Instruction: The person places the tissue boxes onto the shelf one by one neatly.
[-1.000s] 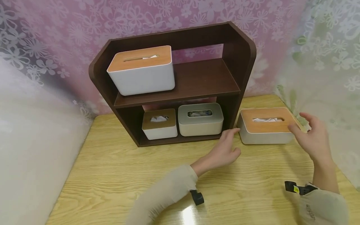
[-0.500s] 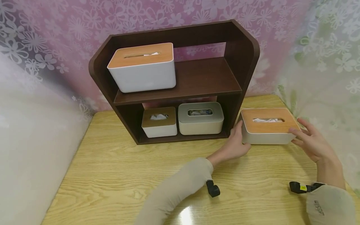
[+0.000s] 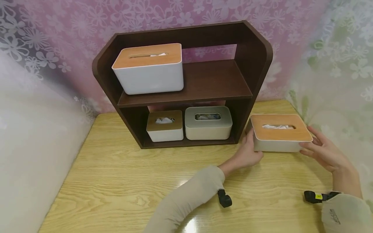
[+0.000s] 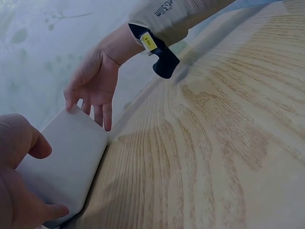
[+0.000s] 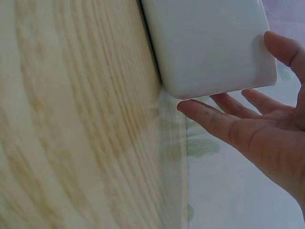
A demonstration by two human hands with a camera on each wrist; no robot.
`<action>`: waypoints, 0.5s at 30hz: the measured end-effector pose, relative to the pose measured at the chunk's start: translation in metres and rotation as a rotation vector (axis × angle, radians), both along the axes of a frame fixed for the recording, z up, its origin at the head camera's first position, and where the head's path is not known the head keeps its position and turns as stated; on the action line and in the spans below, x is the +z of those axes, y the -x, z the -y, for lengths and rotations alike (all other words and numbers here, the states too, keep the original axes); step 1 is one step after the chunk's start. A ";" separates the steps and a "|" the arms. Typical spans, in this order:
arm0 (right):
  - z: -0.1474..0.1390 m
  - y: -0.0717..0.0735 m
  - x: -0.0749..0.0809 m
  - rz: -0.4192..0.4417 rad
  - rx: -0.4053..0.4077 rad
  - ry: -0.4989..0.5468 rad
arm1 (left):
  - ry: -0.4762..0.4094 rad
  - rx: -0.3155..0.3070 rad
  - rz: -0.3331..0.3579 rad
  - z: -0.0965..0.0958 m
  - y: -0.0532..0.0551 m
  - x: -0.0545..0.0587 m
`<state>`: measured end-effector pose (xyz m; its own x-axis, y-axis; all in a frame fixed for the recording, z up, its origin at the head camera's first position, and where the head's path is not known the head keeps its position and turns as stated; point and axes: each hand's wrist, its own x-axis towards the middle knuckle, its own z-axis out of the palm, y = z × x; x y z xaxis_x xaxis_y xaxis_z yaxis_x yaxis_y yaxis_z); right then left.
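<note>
A low tissue box (image 3: 276,145) with a wood-look lid and white tissue in its slot is at the right of the shelf. My left hand (image 3: 247,153) grips its left end, fingers along the side and thumb near the front corner. At the other end, my right hand (image 3: 330,153) holds the right front corner, thumb on the front face and fingers along the end. In the right wrist view those fingers (image 5: 209,119) touch the box's white end. The box's underside is hidden; whether it is slightly raised from the table I cannot tell.
A dark brown two-tier shelf (image 3: 215,79) stands against the flowered wall. On top at left sits a large wood-lidded tissue box (image 3: 148,77). Below are a small brown-lidded box (image 3: 166,135) and a grey-lidded box (image 3: 208,132). A pale wall (image 3: 344,97) rises close on the right.
My hands have come in from either side and now hold the wood-lidded box's ends. The box has shifted slightly toward me. The boxes on the shelf stay in place.
</note>
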<state>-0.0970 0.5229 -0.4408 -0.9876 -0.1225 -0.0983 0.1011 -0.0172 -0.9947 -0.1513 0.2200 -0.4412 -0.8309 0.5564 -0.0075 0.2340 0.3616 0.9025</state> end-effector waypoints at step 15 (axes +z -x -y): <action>0.013 -0.014 -0.002 0.005 -0.044 -0.121 | -0.040 -0.053 -0.013 0.004 -0.006 -0.001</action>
<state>-0.0835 0.5103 -0.4431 -0.9912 -0.0663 -0.1150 0.1082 0.0984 -0.9892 -0.1454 0.2156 -0.4427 -0.7998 0.5997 0.0264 0.2638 0.3117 0.9128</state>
